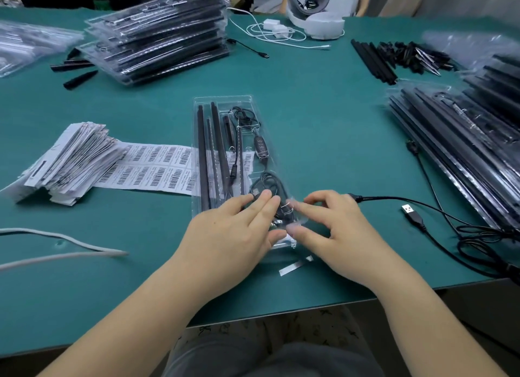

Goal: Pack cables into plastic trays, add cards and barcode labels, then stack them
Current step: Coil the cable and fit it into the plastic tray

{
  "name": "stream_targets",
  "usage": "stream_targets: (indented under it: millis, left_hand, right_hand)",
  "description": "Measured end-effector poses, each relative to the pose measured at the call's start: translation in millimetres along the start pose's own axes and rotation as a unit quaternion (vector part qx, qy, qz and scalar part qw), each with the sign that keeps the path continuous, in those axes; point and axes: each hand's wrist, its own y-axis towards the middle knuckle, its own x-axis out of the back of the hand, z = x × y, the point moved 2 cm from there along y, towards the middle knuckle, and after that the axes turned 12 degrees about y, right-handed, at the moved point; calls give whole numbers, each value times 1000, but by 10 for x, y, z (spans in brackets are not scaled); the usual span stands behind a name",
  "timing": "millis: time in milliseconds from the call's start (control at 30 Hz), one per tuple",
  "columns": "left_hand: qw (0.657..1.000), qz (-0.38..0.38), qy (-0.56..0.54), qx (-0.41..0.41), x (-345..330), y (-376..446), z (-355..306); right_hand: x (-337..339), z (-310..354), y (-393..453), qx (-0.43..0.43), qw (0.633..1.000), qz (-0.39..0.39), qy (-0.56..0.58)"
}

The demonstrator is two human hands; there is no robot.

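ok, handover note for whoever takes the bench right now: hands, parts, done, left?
Left hand: fingers flat, pressing the coiled cable into the near end of the clear tray.
Right hand: fingers curled at the same end of the tray, pinching near the wire tie; exact hold unclear.
Tray: centre of the table, rods and the cable's button control already seated.
Cards and barcode sheet: left of the tray.
Finished stack: far left.
Left to do: card, label, stack. A loose USB cable lies to the right.
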Motion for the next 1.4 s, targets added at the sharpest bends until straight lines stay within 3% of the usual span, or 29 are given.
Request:
stream_targets:
  millis: [133, 367, 533, 633, 733, 933, 1100, 1267, 1400]
  left_hand:
    - [1000, 5, -7, -11, 0, 0, -7]
    - [997, 53, -50, 26, 48, 2, 24]
    - [996, 65, -56, 32, 57, 1, 22]
    - [995, 63, -63, 35, 67, 1, 29]
    - [997, 47, -59, 33, 57, -3, 5]
    - [999, 5, -45, 16, 19, -12, -23]
    - [999, -10, -48, 13, -8, -18, -31]
    - [998, -13, -57, 24, -5, -12, -17]
    - [996, 24, -78, 35, 25, -2, -11]
  right_hand:
    - [-55, 35, 103, 2, 995, -14, -101]
    - [-116, 29, 87, -58, 986, -153, 45]
    - [-109, 36, 101, -51, 985, -149, 73]
    - [-65, 11, 83, -40, 989, -109, 91]
    - [0, -31, 25, -43, 978, -120, 166]
    - [-71, 100, -50, 15, 984, -179, -21]
    - [-188, 177, -42, 11, 985, -121, -126]
    - [-260, 117, 75, -32, 992, -66, -103]
    - [-178, 66, 17, -33, 989, -131, 61]
